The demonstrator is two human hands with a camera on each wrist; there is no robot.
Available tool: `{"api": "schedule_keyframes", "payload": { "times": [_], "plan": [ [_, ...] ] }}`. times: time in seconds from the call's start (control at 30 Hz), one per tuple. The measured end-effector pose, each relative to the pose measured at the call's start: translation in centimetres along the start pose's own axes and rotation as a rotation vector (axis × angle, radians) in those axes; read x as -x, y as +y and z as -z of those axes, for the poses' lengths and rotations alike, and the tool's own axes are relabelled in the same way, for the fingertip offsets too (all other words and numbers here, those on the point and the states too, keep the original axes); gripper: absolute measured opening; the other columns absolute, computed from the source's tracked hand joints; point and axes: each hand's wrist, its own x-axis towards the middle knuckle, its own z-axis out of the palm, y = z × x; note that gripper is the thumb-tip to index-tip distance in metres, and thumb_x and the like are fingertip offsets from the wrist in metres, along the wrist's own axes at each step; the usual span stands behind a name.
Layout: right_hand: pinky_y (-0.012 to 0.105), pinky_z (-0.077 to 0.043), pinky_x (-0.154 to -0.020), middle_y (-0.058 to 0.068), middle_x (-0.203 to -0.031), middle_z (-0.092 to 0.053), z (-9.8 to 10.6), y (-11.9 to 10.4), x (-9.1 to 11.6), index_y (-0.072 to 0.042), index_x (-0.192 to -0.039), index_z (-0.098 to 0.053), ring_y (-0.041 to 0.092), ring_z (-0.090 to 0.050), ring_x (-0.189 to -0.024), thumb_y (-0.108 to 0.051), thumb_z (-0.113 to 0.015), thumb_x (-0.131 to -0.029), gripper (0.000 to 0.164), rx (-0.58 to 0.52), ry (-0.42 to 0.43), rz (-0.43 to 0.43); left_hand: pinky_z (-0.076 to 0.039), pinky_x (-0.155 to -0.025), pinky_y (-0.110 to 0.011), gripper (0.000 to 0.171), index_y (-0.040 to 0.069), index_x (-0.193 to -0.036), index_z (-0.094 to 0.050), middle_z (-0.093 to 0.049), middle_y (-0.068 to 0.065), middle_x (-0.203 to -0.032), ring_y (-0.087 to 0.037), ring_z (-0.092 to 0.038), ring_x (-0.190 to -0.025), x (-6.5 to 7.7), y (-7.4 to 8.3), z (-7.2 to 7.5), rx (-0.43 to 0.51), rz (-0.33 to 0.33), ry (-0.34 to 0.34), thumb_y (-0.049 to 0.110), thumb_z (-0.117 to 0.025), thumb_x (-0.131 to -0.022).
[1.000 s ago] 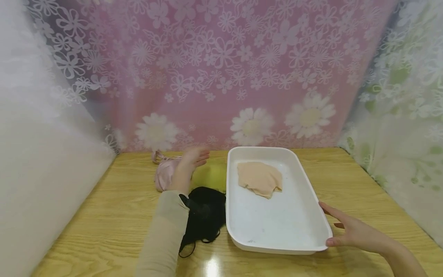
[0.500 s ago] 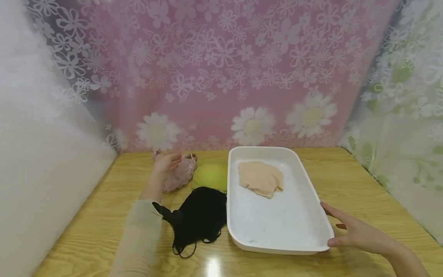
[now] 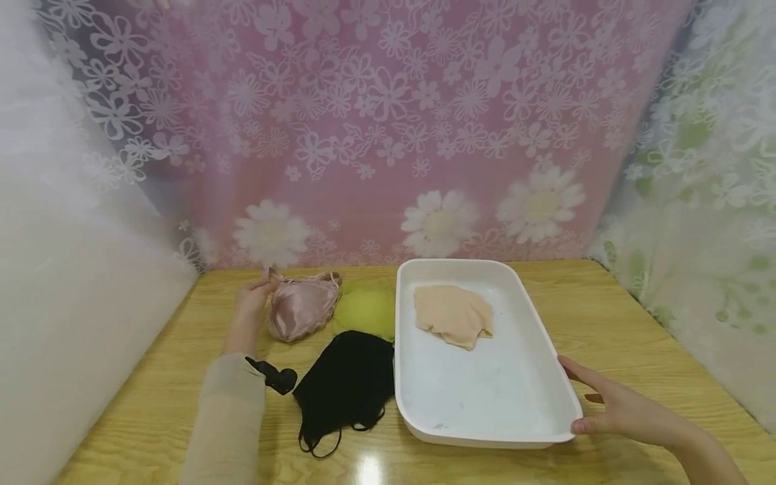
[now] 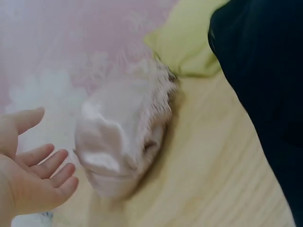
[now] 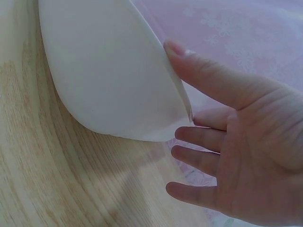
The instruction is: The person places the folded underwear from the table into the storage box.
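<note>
At the back left, my left hand (image 3: 250, 302) is beside a shiny pink bra (image 3: 300, 308), near its strap end. The left wrist view has this hand (image 4: 40, 177) with thumb and loosely bent fingers apart, and a gap before the satin cup. My right hand (image 3: 627, 407) touches the right front rim of a white tray (image 3: 479, 397). In the right wrist view the thumb lies on the tray's rim, while the other fingers are nearly straight and spread. A folded beige cloth garment (image 3: 455, 313) lies toward the back of the tray.
A yellow padded garment (image 3: 366, 311) lies between the pink bra and the tray. In front of it is a black garment with thin straps (image 3: 348, 380), against the tray's left side. Floral sheets surround the wooden table (image 3: 151, 417) at the back and right.
My left hand has moved left, from over the yellow garment across the pink bra to its left side. The right hand and tray stay in place.
</note>
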Motion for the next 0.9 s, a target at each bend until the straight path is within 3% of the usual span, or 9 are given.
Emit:
{"api": "schedule_keyframes", "payload": {
  "times": [0.07,0.2,0.27,0.4,0.47,0.53,0.63,0.77,0.9],
  "plan": [
    [0.021,-0.043,-0.079,0.033,-0.141,-0.025,0.0,0.0,0.0,-0.003,-0.149,-0.009,0.019,-0.037,-0.125,-0.007,-0.066,-0.085,0.086,0.000,-0.008,-0.013,-0.031,-0.104,-0.040,0.062,0.000,-0.144,-0.029,-0.021,-0.017,-0.150,-0.030,-0.032,-0.129,-0.3,-0.6,0.2,-0.054,0.025,-0.013,0.026,-0.055,-0.093],
    [0.022,-0.044,-0.079,0.032,-0.141,-0.026,0.0,-0.2,0.1,-0.003,-0.149,-0.009,0.037,-0.039,-0.121,-0.008,-0.067,-0.084,0.087,0.029,-0.004,-0.020,-0.039,-0.094,-0.037,0.063,-0.002,-0.142,-0.032,-0.036,-0.021,-0.139,-0.027,-0.046,-0.108,-1.0,-1.6,0.3,-0.151,0.037,-0.042,0.030,-0.056,-0.093],
    [0.022,-0.044,-0.079,0.033,-0.140,-0.026,0.0,-0.4,0.1,-0.001,-0.148,-0.008,0.042,-0.040,-0.120,-0.008,-0.067,-0.084,0.087,0.025,-0.006,-0.016,-0.039,-0.096,-0.038,0.063,-0.002,-0.142,-0.033,-0.037,-0.021,-0.138,-0.029,-0.047,-0.109,-1.3,-1.9,0.1,-0.152,0.050,-0.051,0.029,-0.057,-0.092],
    [0.022,-0.044,-0.078,0.037,-0.139,-0.024,0.1,-0.6,0.1,0.003,-0.147,-0.006,0.059,-0.035,-0.115,-0.008,-0.066,-0.085,0.087,-0.013,-0.021,-0.024,-0.029,-0.106,-0.042,0.068,-0.002,-0.143,-0.030,-0.025,-0.020,-0.147,-0.032,-0.028,-0.132,-1.7,-2.2,-0.1,-0.120,0.099,-0.056,0.030,-0.059,-0.091],
    [0.022,-0.044,-0.079,0.036,-0.140,-0.024,0.1,-0.5,0.1,0.002,-0.147,-0.007,0.046,-0.038,-0.121,-0.008,-0.066,-0.085,0.087,-0.021,-0.019,-0.033,-0.028,-0.106,-0.041,0.071,-0.005,-0.142,-0.028,-0.023,-0.021,-0.148,-0.032,-0.026,-0.133,-1.8,-2.2,-0.2,-0.126,0.112,-0.035,0.030,-0.060,-0.090],
    [0.022,-0.044,-0.080,0.035,-0.140,-0.026,0.0,-0.5,0.1,0.002,-0.147,-0.008,0.022,-0.039,-0.126,-0.008,-0.066,-0.085,0.086,-0.022,-0.012,-0.028,-0.029,-0.106,-0.041,0.073,-0.008,-0.141,-0.028,-0.024,-0.023,-0.147,-0.033,-0.028,-0.133,-1.9,-2.2,-0.3,-0.138,0.122,-0.013,0.029,-0.062,-0.089],
    [0.022,-0.043,-0.083,0.034,-0.140,-0.027,-0.1,-0.5,0.0,0.001,-0.148,-0.010,-0.010,-0.031,-0.118,-0.007,-0.066,-0.085,0.085,-0.033,-0.004,-0.015,-0.029,-0.105,-0.043,0.075,-0.012,-0.140,-0.026,-0.024,-0.025,-0.146,-0.035,-0.027,-0.132,-2.0,-2.2,-0.3,-0.184,0.139,0.015,0.026,-0.064,-0.087],
    [0.021,-0.043,-0.084,0.035,-0.140,-0.026,-0.2,-0.6,0.1,0.004,-0.147,-0.011,-0.018,-0.026,-0.116,-0.006,-0.067,-0.084,0.085,-0.041,0.009,0.009,-0.032,-0.104,-0.043,0.074,-0.015,-0.138,-0.027,-0.027,-0.027,-0.144,-0.037,-0.030,-0.130,-2.4,-2.2,-0.5,-0.239,0.155,0.019,0.020,-0.065,-0.085],
    [0.021,-0.043,-0.084,0.034,-0.140,-0.025,-0.1,-0.6,0.2,0.003,-0.147,-0.011,-0.014,-0.028,-0.119,-0.006,-0.067,-0.084,0.085,-0.037,0.014,0.002,-0.043,-0.093,-0.039,0.064,-0.015,-0.134,-0.035,-0.037,-0.026,-0.136,-0.033,-0.045,-0.116,-2.6,-2.2,-0.6,-0.276,0.164,-0.013,0.015,-0.064,-0.086]
  ]
}}
